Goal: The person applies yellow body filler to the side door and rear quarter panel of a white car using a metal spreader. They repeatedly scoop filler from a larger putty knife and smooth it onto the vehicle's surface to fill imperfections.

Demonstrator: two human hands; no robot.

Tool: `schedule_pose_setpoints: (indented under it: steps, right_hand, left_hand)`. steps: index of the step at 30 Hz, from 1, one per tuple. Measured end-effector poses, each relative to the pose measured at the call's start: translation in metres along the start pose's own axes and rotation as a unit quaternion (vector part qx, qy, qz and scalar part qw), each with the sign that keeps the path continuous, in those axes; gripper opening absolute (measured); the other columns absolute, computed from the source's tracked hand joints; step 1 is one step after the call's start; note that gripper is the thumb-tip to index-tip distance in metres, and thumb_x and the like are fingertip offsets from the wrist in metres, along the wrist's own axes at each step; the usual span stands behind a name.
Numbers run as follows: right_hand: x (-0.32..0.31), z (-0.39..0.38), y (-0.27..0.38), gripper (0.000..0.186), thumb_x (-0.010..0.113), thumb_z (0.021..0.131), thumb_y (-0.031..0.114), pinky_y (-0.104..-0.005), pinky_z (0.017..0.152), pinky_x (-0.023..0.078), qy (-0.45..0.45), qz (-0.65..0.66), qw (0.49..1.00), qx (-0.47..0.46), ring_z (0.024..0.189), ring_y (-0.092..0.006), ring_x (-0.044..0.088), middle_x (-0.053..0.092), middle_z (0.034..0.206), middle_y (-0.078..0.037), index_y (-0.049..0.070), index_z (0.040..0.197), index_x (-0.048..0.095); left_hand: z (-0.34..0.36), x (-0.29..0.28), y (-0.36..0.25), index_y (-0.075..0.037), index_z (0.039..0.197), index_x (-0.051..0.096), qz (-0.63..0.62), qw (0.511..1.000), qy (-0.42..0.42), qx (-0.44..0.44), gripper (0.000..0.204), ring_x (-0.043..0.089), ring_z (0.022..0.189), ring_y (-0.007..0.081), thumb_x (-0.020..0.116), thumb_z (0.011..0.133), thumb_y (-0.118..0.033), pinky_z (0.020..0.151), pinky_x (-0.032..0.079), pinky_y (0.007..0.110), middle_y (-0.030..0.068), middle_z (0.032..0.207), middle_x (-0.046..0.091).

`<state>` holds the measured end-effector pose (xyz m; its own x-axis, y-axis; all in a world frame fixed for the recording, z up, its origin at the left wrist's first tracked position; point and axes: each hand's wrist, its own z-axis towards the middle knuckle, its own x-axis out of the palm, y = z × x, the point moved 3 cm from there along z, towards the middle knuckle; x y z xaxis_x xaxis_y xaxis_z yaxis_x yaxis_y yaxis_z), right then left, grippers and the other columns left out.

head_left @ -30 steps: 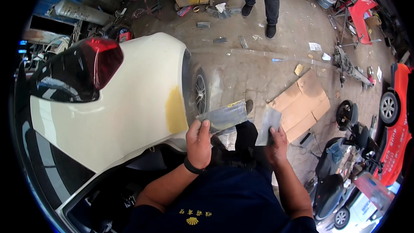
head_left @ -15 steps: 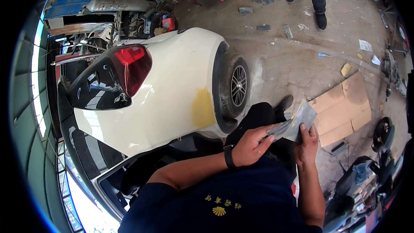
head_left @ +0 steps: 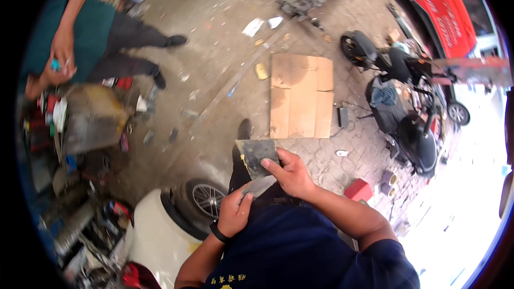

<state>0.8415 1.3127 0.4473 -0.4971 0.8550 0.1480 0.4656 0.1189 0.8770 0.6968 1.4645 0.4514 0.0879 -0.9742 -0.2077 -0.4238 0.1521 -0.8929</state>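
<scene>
My right hand (head_left: pixel 292 175) grips a flat dark grey plate (head_left: pixel 254 155), thumb on its face. Yellow putty clings along the plate's left edge. Just below it, my left hand (head_left: pixel 233 212) is closed on a thin light grey spreader blade (head_left: pixel 260 186), which slants up toward the plate. Whether blade and plate touch I cannot tell. At lower left shows the white car's rear panel (head_left: pixel 150 227) with its wheel (head_left: pixel 206 202), close to my left hand. Only a sliver of the panel's yellow patch (head_left: pixel 194 246) is visible beside my left forearm.
Flattened cardboard (head_left: pixel 302 99) lies ahead on the floor. Motor scooters (head_left: pixel 417 142) and a red car (head_left: pixel 441 13) stand right. A red box (head_left: pixel 358 190) and cans (head_left: pixel 389 179) sit near my right arm. Far left, a person (head_left: pixel 80 48) stands by a worn metal stand (head_left: pixel 96 120).
The view has swung right, so the white car is now at lower left. The plate has turned to show its dark face, and the blade is lower, beneath it. Both hands keep their holds.
</scene>
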Motion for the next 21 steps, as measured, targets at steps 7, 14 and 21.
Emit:
schedule_pose_setpoints:
  steps: [7,14,21]
  right_hand:
    - [-0.116,-0.016,0.072,0.017,0.061,0.108,0.013,-0.0409,0.083,0.049,-0.134,-0.120,0.959,-0.221,0.087,-0.0354,0.056,0.060,0.096,-0.017,-0.003,0.104,0.063]
    - [-0.195,-0.063,0.073,0.016,0.063,0.105,0.013,-0.0486,0.080,0.051,-0.250,-0.228,0.889,-0.309,0.092,-0.0432,0.062,0.062,0.099,-0.019,-0.003,0.104,0.063]
    - [-0.309,-0.090,0.053,0.027,0.061,0.108,0.019,-0.0470,0.078,0.048,-0.515,0.046,0.801,-0.303,0.087,-0.0430,0.057,0.057,0.091,-0.020,-0.003,0.094,0.054]
  left_hand:
    - [0.151,0.025,-0.093,0.002,0.138,0.058,-0.374,0.911,0.158,-0.067,0.030,0.065,0.119,0.0200,0.049,0.114,-0.013,0.107,0.050,0.037,0.0114,0.129,0.068]
    - [0.274,0.102,-0.175,-0.002,0.132,0.060,-0.298,0.917,0.263,-0.026,0.026,0.067,0.117,0.0210,0.054,0.113,-0.018,0.104,0.052,0.039,0.0092,0.129,0.069]
    - [0.305,0.268,-0.251,-0.001,0.133,0.059,-0.104,0.895,0.433,0.012,0.028,0.066,0.118,0.0242,0.054,0.112,-0.019,0.104,0.051,0.041,0.0113,0.128,0.068]
